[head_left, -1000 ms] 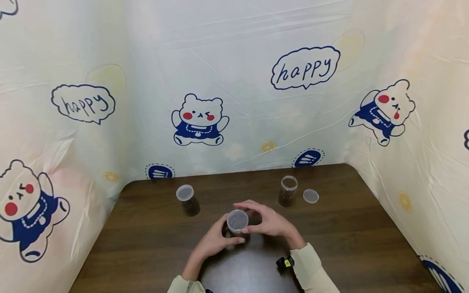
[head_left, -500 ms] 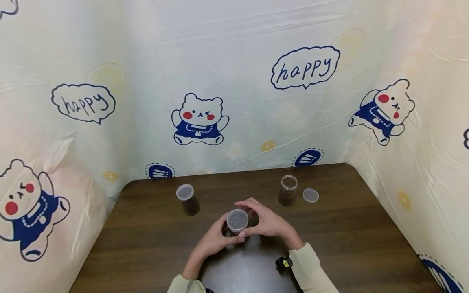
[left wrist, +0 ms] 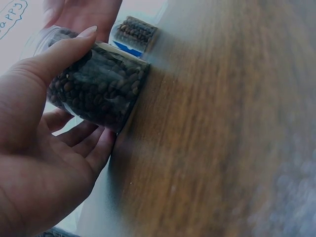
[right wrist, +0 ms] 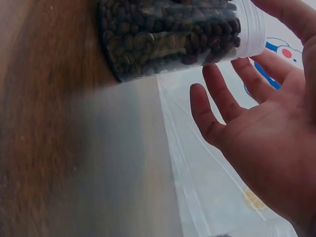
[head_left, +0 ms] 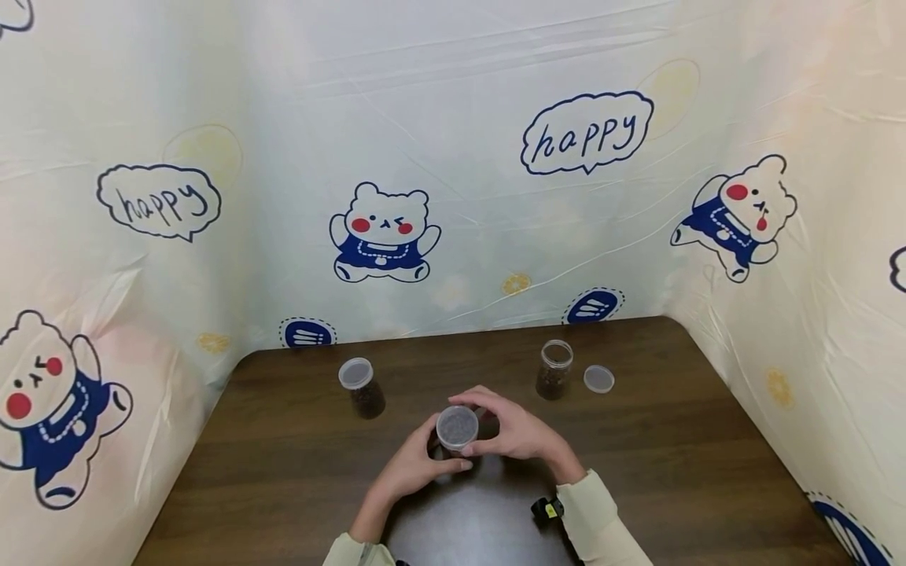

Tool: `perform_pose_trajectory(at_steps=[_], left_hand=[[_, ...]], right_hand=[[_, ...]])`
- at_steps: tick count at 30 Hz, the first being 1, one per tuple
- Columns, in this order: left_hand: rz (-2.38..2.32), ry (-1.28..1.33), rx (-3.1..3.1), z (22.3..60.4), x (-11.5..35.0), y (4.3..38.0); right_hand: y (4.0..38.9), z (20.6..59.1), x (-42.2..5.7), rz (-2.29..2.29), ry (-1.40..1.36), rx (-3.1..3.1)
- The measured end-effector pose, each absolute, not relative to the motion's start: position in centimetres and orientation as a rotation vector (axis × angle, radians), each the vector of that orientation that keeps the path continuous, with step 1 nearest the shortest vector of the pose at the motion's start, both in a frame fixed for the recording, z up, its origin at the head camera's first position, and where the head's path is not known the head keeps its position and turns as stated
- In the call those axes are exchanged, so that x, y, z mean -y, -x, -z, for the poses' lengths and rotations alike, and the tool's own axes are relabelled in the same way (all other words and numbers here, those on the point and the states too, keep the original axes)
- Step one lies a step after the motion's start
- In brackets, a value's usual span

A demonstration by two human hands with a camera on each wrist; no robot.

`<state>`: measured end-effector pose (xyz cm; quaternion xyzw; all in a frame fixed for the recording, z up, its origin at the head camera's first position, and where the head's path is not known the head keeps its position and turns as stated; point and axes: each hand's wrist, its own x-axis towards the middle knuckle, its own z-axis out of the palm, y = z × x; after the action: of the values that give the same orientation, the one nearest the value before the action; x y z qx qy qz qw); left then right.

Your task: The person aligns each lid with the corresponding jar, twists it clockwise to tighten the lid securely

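A clear jar of coffee beans (left wrist: 101,86) stands on the table between both hands. Its translucent lid (head_left: 457,428) sits on top and shows as a ridged white band in the right wrist view. The left hand (head_left: 414,464) grips the jar's body, thumb across the near side and fingers around the far side. At the lid's edge, the right hand (head_left: 515,427) has its thumb on the near side and its fingertips on the far side, while the palm stays apart from the jar.
A lidded jar (head_left: 364,393) with dark contents stands back left. Back right is an uncovered jar (head_left: 554,373), partly filled with dark contents, and a loose lid (head_left: 598,379) lies beside it. A printed cloth (head_left: 453,157) walls in the dark wooden table (head_left: 283,472).
The right thumb has shifted slightly left along the near rim of the lid. The left hand keeps its grip, and the jar stays in place.
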<state>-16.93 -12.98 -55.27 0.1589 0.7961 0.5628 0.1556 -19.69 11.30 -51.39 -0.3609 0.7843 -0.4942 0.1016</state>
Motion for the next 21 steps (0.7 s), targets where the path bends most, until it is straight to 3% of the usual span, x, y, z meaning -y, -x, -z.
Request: perform_pose_trajectory(at_steps=[10, 21], left_hand=[[-1.615, -0.456, -2.291, 55.35, 13.05, 16.89], [-1.622, -0.464, -2.269, 55.45, 13.15, 16.88]], right_hand=[[19.49, 51.49, -10.50, 1.406, 0.990, -2.428], [19.53, 51.18, -11.43, 1.444, 1.110, -2.322]])
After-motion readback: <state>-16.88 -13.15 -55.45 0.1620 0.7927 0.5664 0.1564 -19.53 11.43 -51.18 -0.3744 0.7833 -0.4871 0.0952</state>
